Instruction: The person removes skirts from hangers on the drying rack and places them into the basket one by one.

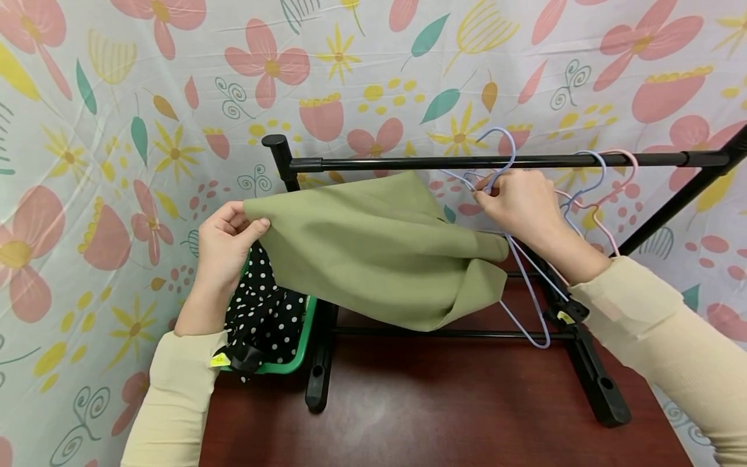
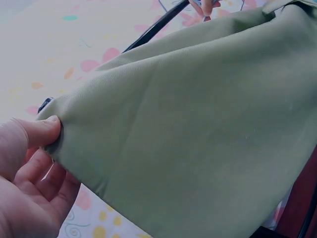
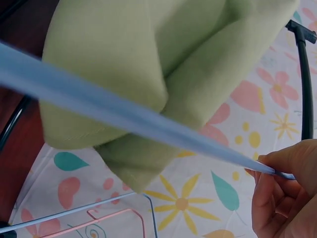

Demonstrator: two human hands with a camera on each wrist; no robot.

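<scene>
A green piece of cloth (image 1: pixel 373 253) is spread between my hands, its right part draped on a light-blue hanger (image 1: pixel 532 305). My left hand (image 1: pixel 224 237) pinches the cloth's upper left corner between thumb and fingers, as the left wrist view also shows. My right hand (image 1: pixel 522 201) grips the hanger by its neck, just under the black rail (image 1: pixel 397 164). The hook of this hanger curves over the rail. In the right wrist view the hanger's bar (image 3: pixel 124 116) crosses in front of the folded cloth (image 3: pixel 104 74).
To the right, another blue hanger (image 1: pixel 598 170) and a pink hanger (image 1: pixel 633 170) hang on the rail. A green basket (image 1: pixel 306 337) with black polka-dot fabric (image 1: pixel 265 311) stands at the left. The rack's feet (image 1: pixel 318 383) rest on a dark red table (image 1: pixel 438 395), before a flowered curtain (image 1: pixel 350 65).
</scene>
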